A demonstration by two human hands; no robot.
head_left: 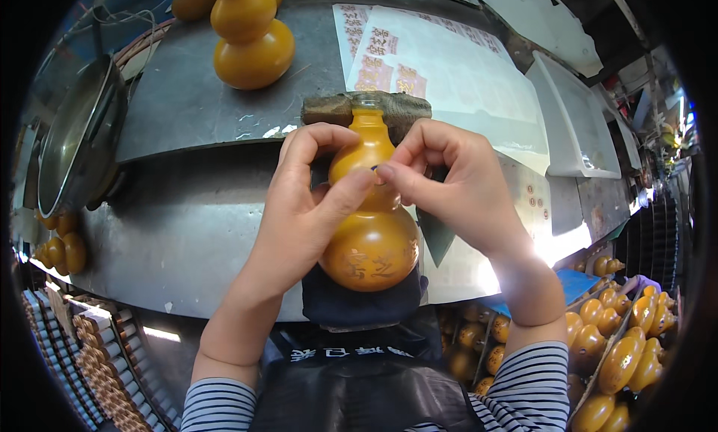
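Observation:
A glossy amber gourd-shaped bottle [372, 245] lies in front of me, its neck toward the far side. The threaded clear mouth rests against a rough wooden block [327, 109], and the lower bulb, marked with gold characters, is on a dark cloth pad [359, 306]. My left hand [314, 181] curls around the left side of the upper bulb, thumb pressed on its front. Thumb and finger of my right hand [449, 170] are pinched at the upper bulb, close to the left thumb. A tiny dark bit shows between the thumbs; what it is cannot be made out.
White sheets with reddish printed patches [441, 65] cover the worktop's right side, near a white plastic tray [572, 125]. More gourd bottles [254, 54] stand at the far left, by a metal pan [78, 144]. Crated gourd bottles [591, 335] fill the lower right.

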